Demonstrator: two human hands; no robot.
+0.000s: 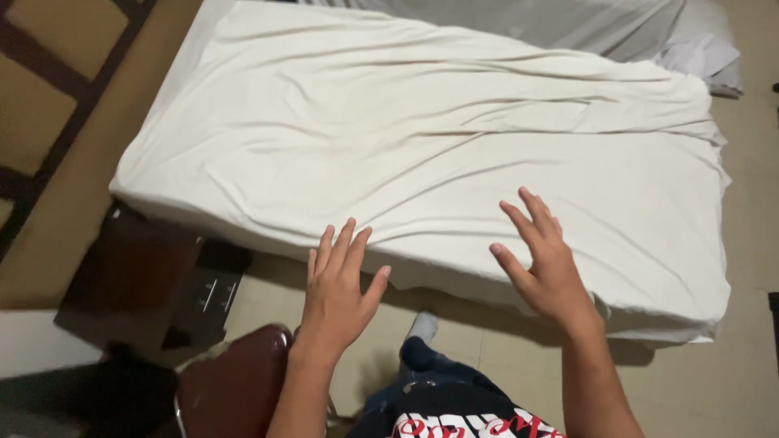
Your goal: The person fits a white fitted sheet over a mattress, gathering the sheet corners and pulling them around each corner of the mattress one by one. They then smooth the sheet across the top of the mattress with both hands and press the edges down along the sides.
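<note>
A white bed sheet is being seen spread over a single mattress, its cloth marked by long creases running from left to right. The near edge of the sheet is hanging loosely over the mattress side — untucked, by the look of the uneven hem. Both hands are being held flat and empty above that near edge, well apart from each other. The left hand is being kept with fingers splayed, the fingertips lying over the sheet's near border; whether they are pressing on the cloth cannot be told. The right hand is likewise being held spread, palm down, over the sheet a little farther in — a posture consistent with flattening rather than gripping. Nothing is being clasped by either hand.

At the far right corner a bunched heap of pale bedding is lying off the mattress end. To the near left a dark wooden bedside cabinet is standing against the bed, and a maroon chair seat is placed just beside the person's leg. Tiled floor is showing at the near right, patterned carpet at the far left.
</note>
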